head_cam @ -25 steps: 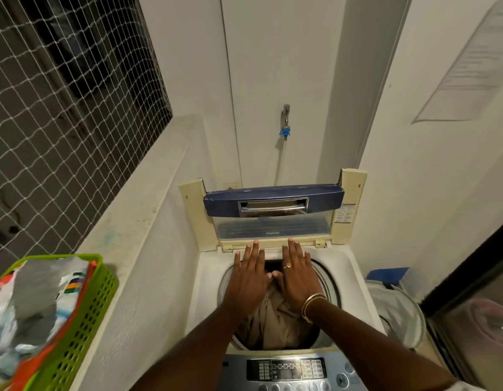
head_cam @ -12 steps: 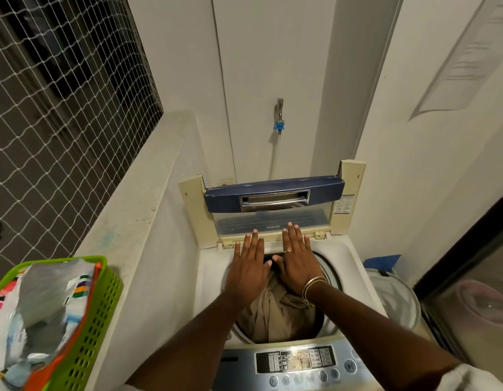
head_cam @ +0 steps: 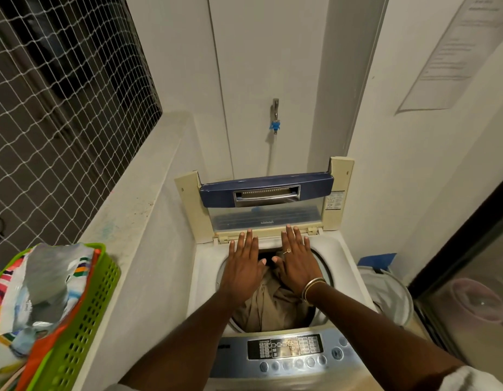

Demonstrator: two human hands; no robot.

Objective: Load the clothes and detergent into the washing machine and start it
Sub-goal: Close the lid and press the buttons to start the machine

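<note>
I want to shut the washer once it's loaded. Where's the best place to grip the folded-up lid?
Probably the recessed silver handle in the lid's blue panel, taken from the front. The lid stands upright behind the drum, the recess facing the person.

Light's dim, warm, from overhead I reckon. Soft shadows under my arms. Glare on the control panel (head_cam: 284, 348); its labels unreadable. Wide-angle bends the walls at the edges. Green basket (head_cam: 75, 328) bottom-left slightly blurred.

head cam | looks forward-down | close over open washing machine (head_cam: 268, 249) | single view
</note>
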